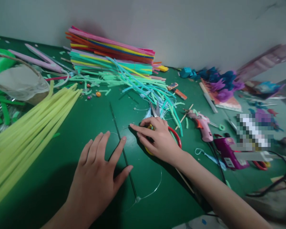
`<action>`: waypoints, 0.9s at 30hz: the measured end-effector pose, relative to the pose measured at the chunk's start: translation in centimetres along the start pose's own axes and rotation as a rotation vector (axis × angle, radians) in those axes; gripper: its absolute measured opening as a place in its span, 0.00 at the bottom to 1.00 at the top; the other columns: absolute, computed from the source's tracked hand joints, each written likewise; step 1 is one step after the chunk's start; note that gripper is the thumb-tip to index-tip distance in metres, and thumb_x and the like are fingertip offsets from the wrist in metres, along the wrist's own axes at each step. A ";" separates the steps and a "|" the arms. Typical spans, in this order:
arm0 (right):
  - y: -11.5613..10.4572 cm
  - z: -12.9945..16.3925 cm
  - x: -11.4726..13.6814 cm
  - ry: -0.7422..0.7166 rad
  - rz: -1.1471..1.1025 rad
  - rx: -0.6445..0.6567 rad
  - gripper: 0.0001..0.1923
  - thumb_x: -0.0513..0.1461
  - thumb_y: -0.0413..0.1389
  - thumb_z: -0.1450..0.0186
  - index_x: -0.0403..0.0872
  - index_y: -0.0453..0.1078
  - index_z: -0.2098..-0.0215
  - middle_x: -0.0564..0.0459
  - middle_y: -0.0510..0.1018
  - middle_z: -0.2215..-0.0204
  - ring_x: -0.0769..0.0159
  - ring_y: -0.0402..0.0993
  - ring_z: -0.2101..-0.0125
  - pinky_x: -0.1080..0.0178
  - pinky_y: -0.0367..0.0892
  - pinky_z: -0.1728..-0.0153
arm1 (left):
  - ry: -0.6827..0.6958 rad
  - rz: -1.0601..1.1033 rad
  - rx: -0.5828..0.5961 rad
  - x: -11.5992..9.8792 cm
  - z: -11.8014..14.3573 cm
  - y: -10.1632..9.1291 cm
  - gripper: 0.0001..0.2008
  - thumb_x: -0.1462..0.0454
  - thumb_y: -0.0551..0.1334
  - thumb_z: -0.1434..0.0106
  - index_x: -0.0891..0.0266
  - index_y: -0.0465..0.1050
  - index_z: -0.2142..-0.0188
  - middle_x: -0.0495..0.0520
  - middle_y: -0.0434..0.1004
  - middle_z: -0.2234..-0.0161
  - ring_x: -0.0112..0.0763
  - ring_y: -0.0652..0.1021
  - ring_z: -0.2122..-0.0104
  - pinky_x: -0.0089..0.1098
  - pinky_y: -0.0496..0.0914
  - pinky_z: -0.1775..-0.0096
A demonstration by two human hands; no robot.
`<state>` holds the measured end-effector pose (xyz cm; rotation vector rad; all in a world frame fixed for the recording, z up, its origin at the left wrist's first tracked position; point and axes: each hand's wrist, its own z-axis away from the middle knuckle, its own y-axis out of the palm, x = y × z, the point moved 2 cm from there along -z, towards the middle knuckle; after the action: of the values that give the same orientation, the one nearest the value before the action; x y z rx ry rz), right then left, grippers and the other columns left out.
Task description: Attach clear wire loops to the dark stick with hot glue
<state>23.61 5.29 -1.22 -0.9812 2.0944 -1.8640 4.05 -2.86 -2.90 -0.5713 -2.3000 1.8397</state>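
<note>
My left hand [97, 171] lies flat on the green table [62, 152], fingers spread, its index finger and thumb touching a thin dark wire rod [114, 119] that runs from the middle of the table toward me. My right hand [158, 138] rests on a pair of scissors [176, 135] with red and yellow handles; the blades point away beyond the fingers. Its index finger stretches left toward the rod. A thin clear thread [154, 187] curves off the rod's near end.
Long yellow foam strips [30, 130] fan across the left. A stack of coloured strips [109, 52] sits by the wall, with teal offcuts [157, 92] behind the scissors. A pink glue gun [202, 124], a purple tool [228, 152] and paper flowers [219, 82] lie right.
</note>
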 end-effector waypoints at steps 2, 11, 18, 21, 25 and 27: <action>0.0 -0.1 0.0 -0.001 -0.007 -0.005 0.17 0.41 0.50 0.28 0.57 0.72 0.43 0.48 0.73 0.57 0.57 0.66 0.55 0.53 0.59 0.55 | 0.004 0.000 -0.001 0.0 0.0 0.0 0.33 0.46 0.55 0.35 0.58 0.60 0.34 0.75 0.58 0.38 0.64 0.64 0.38 0.60 0.61 0.43; -2.7 0.8 -0.6 -0.004 -0.019 -0.145 0.18 0.40 0.52 0.30 0.50 0.71 0.43 0.46 0.74 0.55 0.57 0.68 0.53 0.52 0.64 0.52 | 0.002 -0.023 0.024 0.1 -0.3 -0.2 0.33 0.46 0.56 0.35 0.57 0.61 0.35 0.76 0.60 0.39 0.65 0.66 0.40 0.60 0.64 0.45; -8.1 5.0 -6.9 0.591 0.266 -0.205 0.18 0.47 0.52 0.32 0.45 0.72 0.51 0.42 0.76 0.58 0.51 0.72 0.54 0.51 0.66 0.54 | 0.042 -0.034 -0.071 0.1 0.0 0.1 0.34 0.50 0.59 0.36 0.58 0.60 0.34 0.75 0.59 0.38 0.66 0.67 0.41 0.59 0.64 0.45; -8.9 6.5 -10.2 0.896 0.488 0.024 0.28 0.52 0.50 0.32 0.34 0.69 0.51 0.31 0.76 0.58 0.42 0.72 0.53 0.48 0.65 0.54 | 0.089 -0.044 -0.148 0.3 0.3 0.5 0.34 0.53 0.61 0.36 0.57 0.58 0.33 0.74 0.59 0.38 0.65 0.68 0.42 0.59 0.66 0.47; -8.1 6.9 -12.3 0.965 0.516 0.079 0.31 0.56 0.53 0.35 0.32 0.70 0.57 0.27 0.77 0.62 0.38 0.74 0.55 0.48 0.66 0.57 | 0.082 -0.058 -0.158 0.7 0.4 1.4 0.35 0.53 0.60 0.36 0.57 0.56 0.32 0.74 0.58 0.38 0.66 0.68 0.42 0.59 0.66 0.47; -7.4 6.8 -12.7 0.976 0.499 0.081 0.29 0.54 0.52 0.34 0.33 0.70 0.56 0.27 0.77 0.61 0.39 0.74 0.56 0.49 0.67 0.59 | 0.093 -0.070 -0.165 0.9 0.4 1.7 0.34 0.52 0.60 0.36 0.56 0.56 0.32 0.74 0.58 0.38 0.65 0.68 0.43 0.59 0.67 0.48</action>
<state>39.63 6.93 0.56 0.5983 2.3132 -2.3133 3.45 -2.59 -4.78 -0.5776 -2.3918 1.5689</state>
